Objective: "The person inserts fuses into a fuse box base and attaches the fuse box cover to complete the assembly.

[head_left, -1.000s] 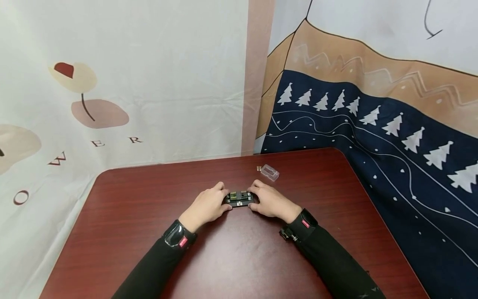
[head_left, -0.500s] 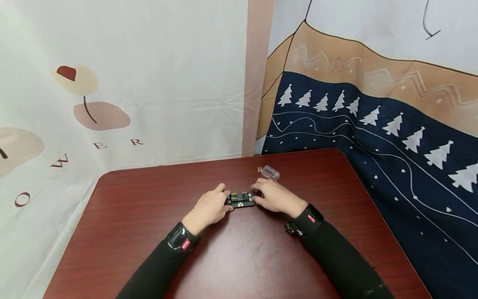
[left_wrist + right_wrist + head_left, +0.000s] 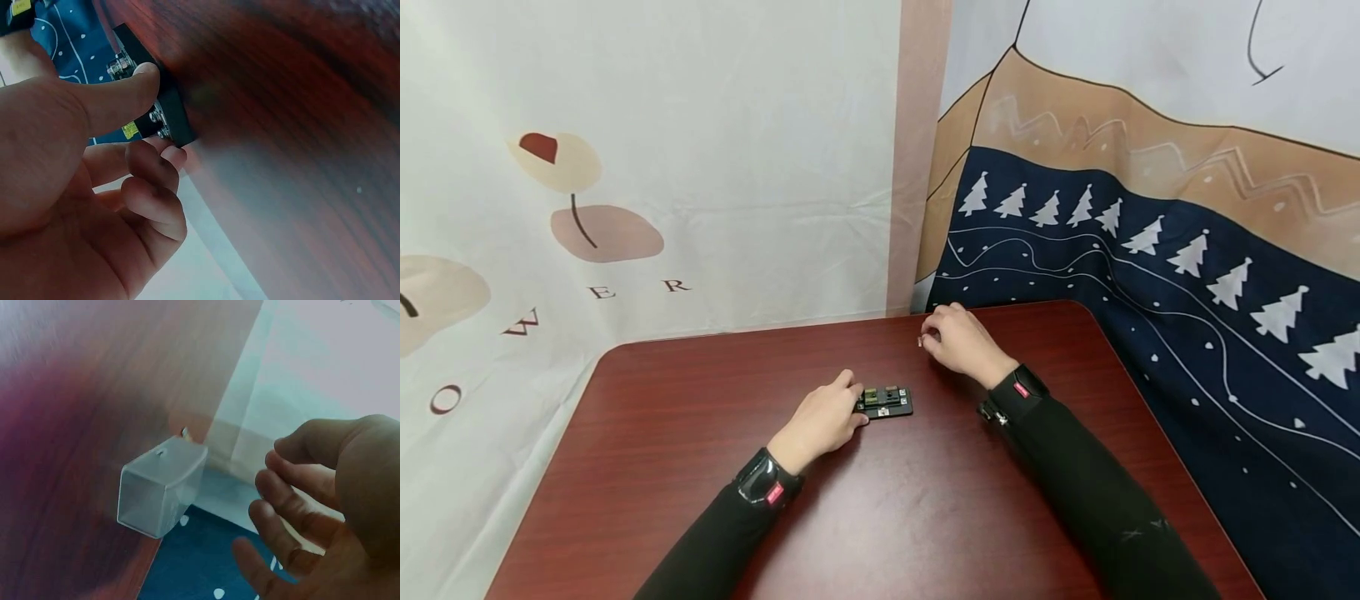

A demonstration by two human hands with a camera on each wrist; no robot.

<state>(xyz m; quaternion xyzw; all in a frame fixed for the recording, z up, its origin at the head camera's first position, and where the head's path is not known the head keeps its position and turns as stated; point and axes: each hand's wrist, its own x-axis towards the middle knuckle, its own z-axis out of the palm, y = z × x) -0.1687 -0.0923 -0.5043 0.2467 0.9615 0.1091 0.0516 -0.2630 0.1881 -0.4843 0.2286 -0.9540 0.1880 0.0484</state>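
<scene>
My left hand (image 3: 822, 419) grips the left end of a small black block (image 3: 898, 411) with metal screws and yellow-green parts. In the left wrist view the thumb presses on the block's edge (image 3: 178, 119) with fingertips at its other side. My right hand (image 3: 964, 342) is over the far part of the table, fingers loosely bent. No object shows between its fingers (image 3: 275, 509) in the right wrist view. Beside them stands a clear plastic box (image 3: 142, 497), hidden behind the hand in the head view. A small brass-coloured piece (image 3: 920, 342) lies right by the right fingertips.
The reddish-brown wooden table (image 3: 880, 508) has its far edge just beyond the right hand. A pale printed curtain (image 3: 760, 167) hangs behind it, and a navy cloth with white trees (image 3: 1045, 258) hangs at the right.
My right hand has let go of the block's right end and moved away to the far right, over the clear box. My left hand keeps its grip on the block.
</scene>
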